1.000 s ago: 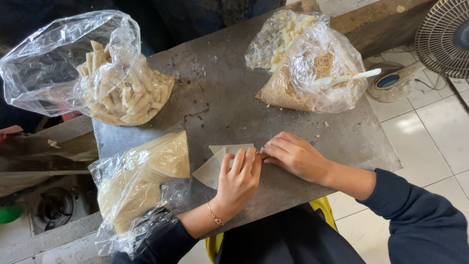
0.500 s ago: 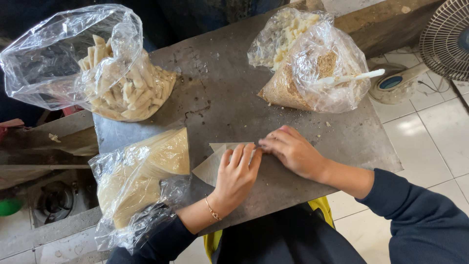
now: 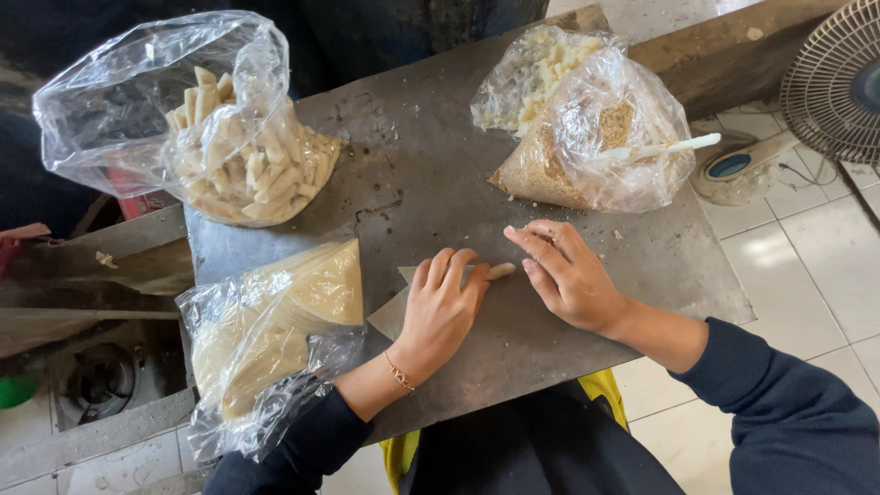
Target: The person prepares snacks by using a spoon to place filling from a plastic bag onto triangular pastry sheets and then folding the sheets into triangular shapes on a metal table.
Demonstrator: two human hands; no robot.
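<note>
Head view: left hand [image 3: 440, 312] flat on wrapper [image 3: 390, 316] (pale roll [image 3: 500, 270] at fingertips), right hand [image 3: 564, 275] spread.

Pale wrapper [image 3: 390, 316] flat; rolled end [image 3: 500, 270].

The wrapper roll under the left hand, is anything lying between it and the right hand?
Nothing visible does. The right hand is just beside the wrapper roll's end, with only bare metal tabletop between them. The left hand lies on the roll itself.
</note>
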